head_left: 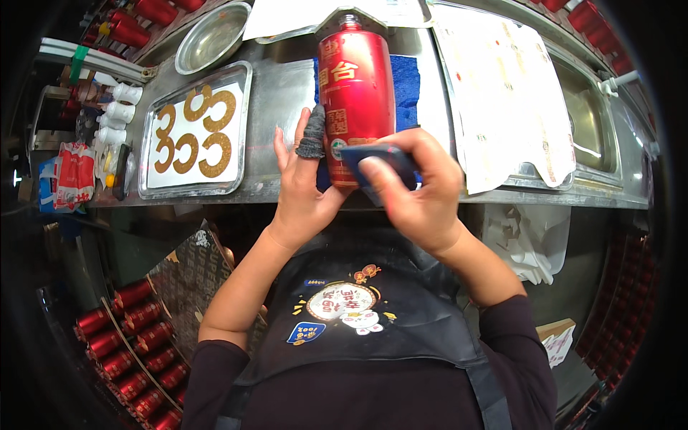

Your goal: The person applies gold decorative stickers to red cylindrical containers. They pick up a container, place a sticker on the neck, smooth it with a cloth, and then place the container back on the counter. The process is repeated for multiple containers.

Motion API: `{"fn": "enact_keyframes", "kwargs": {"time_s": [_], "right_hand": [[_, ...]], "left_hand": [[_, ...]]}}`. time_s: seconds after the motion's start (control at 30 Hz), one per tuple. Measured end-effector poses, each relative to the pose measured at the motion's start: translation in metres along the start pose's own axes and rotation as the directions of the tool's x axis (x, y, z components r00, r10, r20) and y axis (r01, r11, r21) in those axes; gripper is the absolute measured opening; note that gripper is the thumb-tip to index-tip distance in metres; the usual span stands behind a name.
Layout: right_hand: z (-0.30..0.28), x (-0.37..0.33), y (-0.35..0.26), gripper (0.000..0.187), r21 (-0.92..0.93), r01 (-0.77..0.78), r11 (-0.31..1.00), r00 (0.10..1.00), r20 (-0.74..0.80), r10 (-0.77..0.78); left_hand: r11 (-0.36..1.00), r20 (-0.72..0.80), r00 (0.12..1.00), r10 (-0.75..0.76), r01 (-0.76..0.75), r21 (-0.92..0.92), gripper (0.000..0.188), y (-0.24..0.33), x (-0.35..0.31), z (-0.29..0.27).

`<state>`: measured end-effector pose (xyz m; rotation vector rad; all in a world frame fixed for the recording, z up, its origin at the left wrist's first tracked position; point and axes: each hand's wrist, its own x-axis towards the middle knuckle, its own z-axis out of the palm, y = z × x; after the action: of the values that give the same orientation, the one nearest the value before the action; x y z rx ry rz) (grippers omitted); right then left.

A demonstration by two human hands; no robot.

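A glossy red bottle (364,97) with gold markings lies on a blue cloth (406,86) on the metal counter, its neck pointing away from me. My left hand (302,192) steadies it at the lower left: the thumb reaches the base, the index finger in a dark grey wrap (312,135) rests along the side, and the other fingers stretch outward. In my right hand (428,193) is a flat dark blue scraper-like piece (393,159), pinched between thumb and fingers. Its edge is against the bottle's lower front. What lies under the right fingers is hidden.
To the left, a metal tray (192,193) holds several gold-brown C-shaped pieces on white paper. Behind it stands a metal bowl (210,41). White printed sheets (502,100) cover the right side beside a sink (592,136). Several red bottles (136,344) are racked at lower left.
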<state>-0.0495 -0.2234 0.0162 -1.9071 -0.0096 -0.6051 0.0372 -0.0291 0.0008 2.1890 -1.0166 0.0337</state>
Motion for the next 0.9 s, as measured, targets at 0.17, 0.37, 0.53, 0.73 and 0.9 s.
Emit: {"fn": "enact_keyframes", "kwargs": {"time_s": [0.17, 0.37, 0.53, 0.73, 0.9], "right_hand": [[-0.007, -0.009, 0.002, 0.012, 0.199, -0.301, 0.932, 0.917, -0.209, 0.341], [-0.009, -0.002, -0.013, 0.01, 0.582, -0.294, 0.758, 0.9, -0.098, 0.424], [-0.004, -0.002, -0.024, 0.009, 0.33, -0.313, 0.891, 0.93, -0.085, 0.358], [0.017, -0.033, -0.005, 0.036, -0.211, 0.185, 0.96, 0.982, 0.007, -0.188], [0.011, -0.042, -0.006, 0.037, -0.117, -0.138, 0.983, 0.99, -0.006, 0.138]], "left_hand": [[0.988, -0.136, 0.984, 0.11, -0.094, 0.122, 0.052, 0.023, -0.012, 0.005], [0.974, -0.209, 0.977, 0.03, 0.018, 0.227, 0.031, 0.024, -0.025, 0.016], [0.987, -0.273, 0.96, -0.059, 0.098, 0.129, 0.036, 0.017, -0.035, 0.016], [0.999, -0.283, 0.959, 0.007, -0.017, -0.032, 0.072, 0.006, -0.007, 0.016], [0.995, -0.285, 0.956, 0.062, -0.08, -0.052, 0.091, 0.01, 0.002, 0.01]]}}
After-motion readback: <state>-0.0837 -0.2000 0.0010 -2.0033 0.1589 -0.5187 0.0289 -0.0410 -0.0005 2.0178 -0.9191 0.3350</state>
